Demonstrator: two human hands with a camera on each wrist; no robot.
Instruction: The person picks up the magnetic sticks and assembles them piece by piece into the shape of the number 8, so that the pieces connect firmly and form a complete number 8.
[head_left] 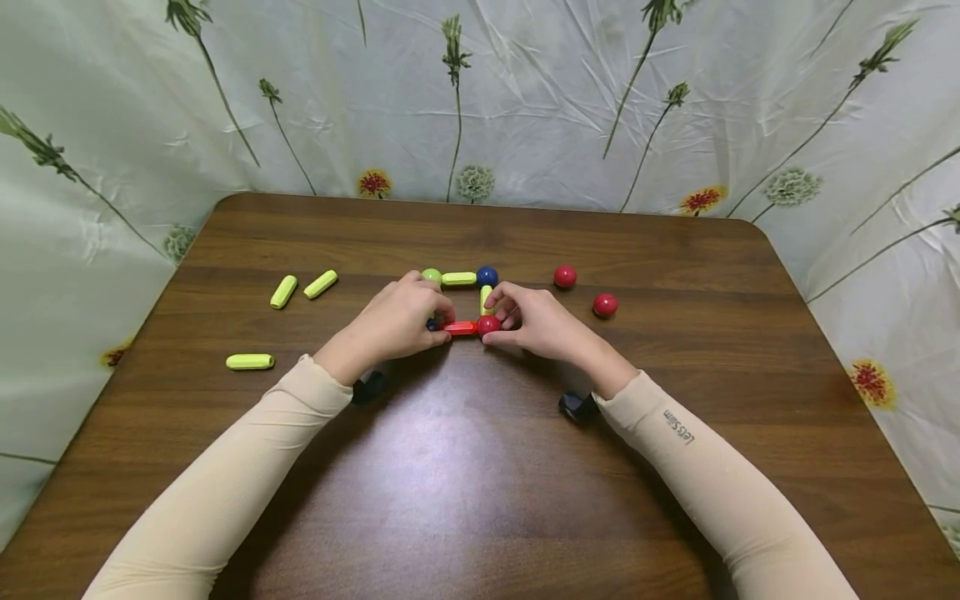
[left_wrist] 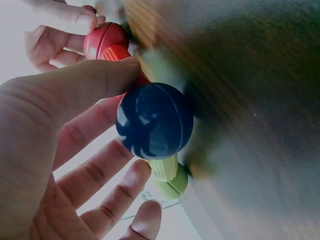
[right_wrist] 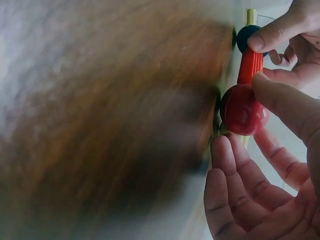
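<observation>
A square of balls and sticks lies on the table: a green ball (head_left: 431, 275), a yellow stick (head_left: 459, 279) and a blue ball (head_left: 487, 276) form the far side. Along the near side a red stick (head_left: 461, 328) joins a red ball (head_left: 488, 326) to a second blue ball (left_wrist: 155, 121). My left hand (head_left: 401, 315) pinches the red stick beside that blue ball, with the other fingers spread behind. With thumb and fingers my right hand (head_left: 542, 323) holds the red ball. Another yellow stick (head_left: 486, 300) runs up the right side, partly covered by my right fingers.
Two loose red balls (head_left: 566, 277) lie right of the square. On the left, yellow sticks (head_left: 283, 292) lie apart, one (head_left: 250, 362) closer to me. A flower-patterned cloth (head_left: 540, 100) hangs behind the wooden table (head_left: 480, 483).
</observation>
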